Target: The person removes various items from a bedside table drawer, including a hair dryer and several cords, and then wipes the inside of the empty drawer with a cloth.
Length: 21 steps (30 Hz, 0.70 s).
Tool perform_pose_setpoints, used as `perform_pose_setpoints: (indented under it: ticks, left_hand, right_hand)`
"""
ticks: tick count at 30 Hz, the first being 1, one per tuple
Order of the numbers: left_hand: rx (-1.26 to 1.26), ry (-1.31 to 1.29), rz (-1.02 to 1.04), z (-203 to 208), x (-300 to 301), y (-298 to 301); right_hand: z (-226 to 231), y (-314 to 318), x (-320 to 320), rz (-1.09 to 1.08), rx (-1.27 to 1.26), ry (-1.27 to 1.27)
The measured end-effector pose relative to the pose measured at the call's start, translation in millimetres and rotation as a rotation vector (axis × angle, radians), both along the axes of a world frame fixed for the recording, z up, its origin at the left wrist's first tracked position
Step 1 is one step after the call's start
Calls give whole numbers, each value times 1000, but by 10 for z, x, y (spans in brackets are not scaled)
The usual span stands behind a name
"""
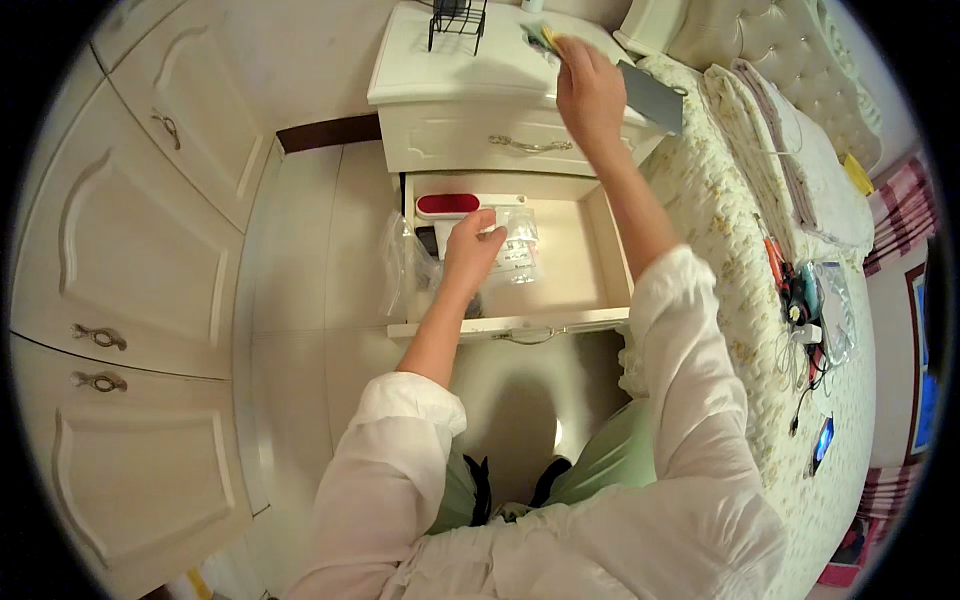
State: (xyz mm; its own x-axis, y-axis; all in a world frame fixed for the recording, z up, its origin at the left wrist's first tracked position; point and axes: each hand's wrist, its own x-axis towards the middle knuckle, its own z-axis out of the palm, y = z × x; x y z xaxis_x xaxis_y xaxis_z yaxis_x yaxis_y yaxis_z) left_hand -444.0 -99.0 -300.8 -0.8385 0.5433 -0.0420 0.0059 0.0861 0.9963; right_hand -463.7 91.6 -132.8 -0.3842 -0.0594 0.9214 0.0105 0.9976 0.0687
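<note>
The person's left hand [472, 243] reaches down into an open drawer [570, 270] of a cream nightstand, its fingers curled around a clear plastic packet [515, 250] that lies toward the back of the drawer. Just behind the hand sits a white case with a red oval panel [450, 205], against the drawer's back wall, and a crumpled clear plastic bag [402, 262] bulges over the drawer's left edge. The right hand [588, 85] is stretched up onto the nightstand's tabletop [440, 75], closed over a small green and yellow thing [541, 38] near the back edge; what that thing is cannot be told. A flat grey card or pad [652, 97] rests at the tabletop's right edge, just beside the right wrist, and a black wire rack [457, 22] stands at the back of the tabletop. A closed drawer with a metal handle [530, 146] lies between tabletop and open drawer. To the right runs a bed with a floral quilt [740, 300], carrying folded cloths [770, 140] and a tangle of cables and small tools [805, 310]. To the left stand cream cupboard doors [130, 250].
</note>
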Motion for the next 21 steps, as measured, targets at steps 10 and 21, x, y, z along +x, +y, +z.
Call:
perform_pose_setpoints:
  ticks: [10,21]
  left_hand:
    - [-692,630,-46,40,-412,-657]
    - [-944,270,44,26,-679,-758]
  right_hand:
    - [-492,91,-307,239,-45,-75]
    - [-3102,636,390,-344,-1273,-856]
